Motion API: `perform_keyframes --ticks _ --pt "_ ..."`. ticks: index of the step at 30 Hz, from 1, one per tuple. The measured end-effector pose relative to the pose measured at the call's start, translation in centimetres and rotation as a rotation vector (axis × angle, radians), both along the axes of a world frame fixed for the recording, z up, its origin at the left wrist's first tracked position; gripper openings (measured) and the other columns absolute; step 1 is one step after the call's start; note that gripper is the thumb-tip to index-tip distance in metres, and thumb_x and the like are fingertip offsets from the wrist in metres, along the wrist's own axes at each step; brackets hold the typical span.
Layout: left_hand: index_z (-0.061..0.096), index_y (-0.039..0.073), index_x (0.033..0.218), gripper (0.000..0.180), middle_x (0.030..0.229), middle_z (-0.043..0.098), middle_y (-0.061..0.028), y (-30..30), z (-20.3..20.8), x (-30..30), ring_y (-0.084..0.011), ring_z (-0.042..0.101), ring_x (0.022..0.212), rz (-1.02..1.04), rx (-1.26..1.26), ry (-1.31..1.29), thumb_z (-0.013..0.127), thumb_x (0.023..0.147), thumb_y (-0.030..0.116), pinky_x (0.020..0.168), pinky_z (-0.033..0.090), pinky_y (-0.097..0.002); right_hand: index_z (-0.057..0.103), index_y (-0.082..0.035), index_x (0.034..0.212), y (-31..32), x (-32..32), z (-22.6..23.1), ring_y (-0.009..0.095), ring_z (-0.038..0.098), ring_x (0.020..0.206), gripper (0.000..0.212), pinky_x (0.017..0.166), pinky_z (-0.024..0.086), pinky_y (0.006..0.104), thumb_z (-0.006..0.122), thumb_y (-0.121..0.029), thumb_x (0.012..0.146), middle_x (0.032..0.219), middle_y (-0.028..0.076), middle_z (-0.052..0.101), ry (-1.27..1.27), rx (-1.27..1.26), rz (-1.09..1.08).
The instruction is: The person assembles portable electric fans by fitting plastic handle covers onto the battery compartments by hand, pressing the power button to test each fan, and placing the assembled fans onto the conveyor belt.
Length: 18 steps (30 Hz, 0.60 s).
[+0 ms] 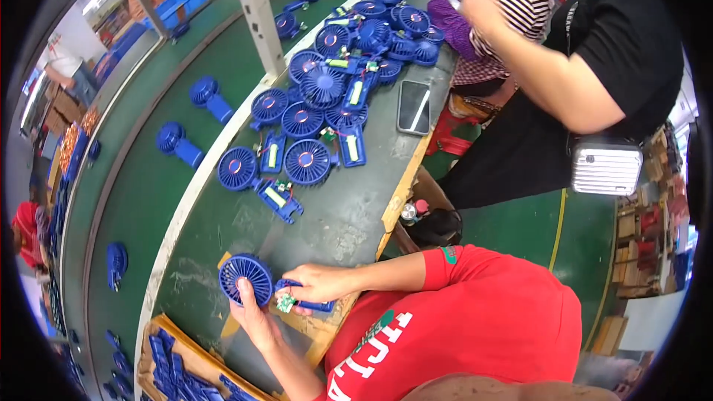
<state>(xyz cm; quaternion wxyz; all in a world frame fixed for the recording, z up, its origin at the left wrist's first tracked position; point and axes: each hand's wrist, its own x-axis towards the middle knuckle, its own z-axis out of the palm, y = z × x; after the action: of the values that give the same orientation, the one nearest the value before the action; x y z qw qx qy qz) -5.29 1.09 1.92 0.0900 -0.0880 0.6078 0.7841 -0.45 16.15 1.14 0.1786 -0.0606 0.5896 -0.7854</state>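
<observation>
My left hand (256,318) grips the round head of a blue handheld fan (246,281), its thumb lying over the grille. Close beside it, my right hand (321,282) is closed on the fan's blue handle (318,306). A small green circuit board (286,301) shows by the right fingers. Both hands are just over the near end of the workbench. Farther up the bench lies a loose pile of blue fans (324,86); several have opened handles showing pale batteries and green boards. The nearest opened handle (278,199) lies apart from my hands.
A cardboard box (194,353) of blue plastic parts stands at the near left. A phone (414,107) lies by the bench's right edge. Left runs a green conveyor (141,200) with scattered fans, past a white post (258,15). Two co-workers (512,7) are at the right.
</observation>
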Motion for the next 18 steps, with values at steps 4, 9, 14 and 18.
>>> perform_keyframes --ticks 4,9,14,18 --pt "0.051 0.002 0.115 0.042 0.100 0.059 -0.0041 0.2 0.1 -0.2 -0.0123 0.059 0.083 0.005 -0.025 -0.025 0.062 0.086 0.031 0.066 0.053 -0.0253 0.051 0.001 0.084 -0.1 -0.4 -0.9 0.012 0.057 0.055 0.022 0.051 0.048 0.0273 0.043 -0.017 0.093 0.067 0.006 0.058 0.014 -0.020 0.005" --pt "0.042 -0.002 0.126 0.048 0.117 0.050 -0.0133 -0.2 -1.1 0.2 -0.0188 0.054 0.097 0.033 -0.318 0.266 0.056 0.090 0.027 0.079 0.048 -0.0302 0.053 0.000 0.093 -0.2 -0.9 -1.3 0.014 0.059 0.058 0.022 0.053 0.051 0.0273 0.040 -0.017 0.094 0.070 0.008 0.060 -0.128 -0.047 -0.022" --pt "0.043 -0.003 0.125 0.041 0.117 0.050 -0.0123 0.3 0.9 2.8 -0.0178 0.049 0.103 0.069 -0.445 0.313 0.054 0.091 0.017 0.084 0.043 -0.0306 0.055 0.002 0.095 0.0 -1.7 -2.9 0.017 0.061 0.056 0.023 0.051 0.052 0.0289 0.040 -0.016 0.091 0.069 0.011 0.061 -0.262 0.006 -0.096" --pt "0.047 0.000 0.123 0.040 0.111 0.052 -0.0100 -0.6 0.2 4.1 -0.0165 0.049 0.091 -0.098 -0.668 0.552 0.059 0.085 0.011 0.075 0.042 -0.0287 0.054 0.003 0.092 -0.2 -2.2 -2.8 0.017 0.060 0.054 0.023 0.050 0.052 0.0288 0.041 -0.016 0.091 0.066 0.011 0.060 -0.309 -0.032 -0.100"
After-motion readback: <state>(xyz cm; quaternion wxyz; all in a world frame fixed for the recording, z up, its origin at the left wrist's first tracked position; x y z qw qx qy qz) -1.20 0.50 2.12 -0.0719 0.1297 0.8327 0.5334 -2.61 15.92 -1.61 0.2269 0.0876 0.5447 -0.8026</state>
